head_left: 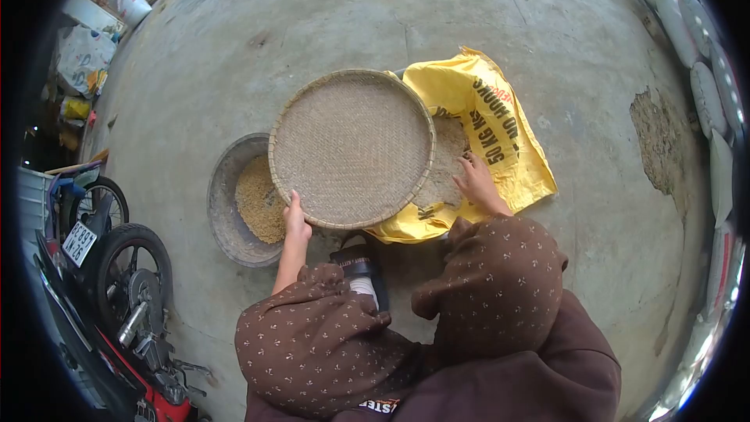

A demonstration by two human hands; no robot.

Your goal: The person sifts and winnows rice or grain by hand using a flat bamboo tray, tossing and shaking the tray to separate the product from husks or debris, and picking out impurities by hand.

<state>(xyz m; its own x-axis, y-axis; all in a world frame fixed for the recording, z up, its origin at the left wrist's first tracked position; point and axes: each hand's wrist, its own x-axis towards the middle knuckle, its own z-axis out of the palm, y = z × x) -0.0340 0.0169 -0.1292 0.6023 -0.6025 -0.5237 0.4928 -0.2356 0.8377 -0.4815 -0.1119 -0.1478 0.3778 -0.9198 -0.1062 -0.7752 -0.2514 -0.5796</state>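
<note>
Because only your left hand [295,223] pinched the round, woven tan tray [351,148] by its rim, it could have tipped onto the round grey basin [224,211] left of that hand; your right hand [479,186] bent loosely (any pinch unclear) over the yellow printed sack [525,166].

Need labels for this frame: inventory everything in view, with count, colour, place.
woven tray: 1, tan, centre
basin: 1, grey, left of tray, partly under it
grain: one heap, yellowish, in basin
yellow sack: 1, black and red print, right of tray
loose material: one spread, greyish tan, on yellow sack
motorcycle: at least 1, red and black, lower left
bags: several, mostly white, upper left
stacked sacks: several, whitish, right edge
floor: 1, grey
sandal: at least 1, black, below tray
hands: 2, left gripping tray rim, right at loose material
</note>
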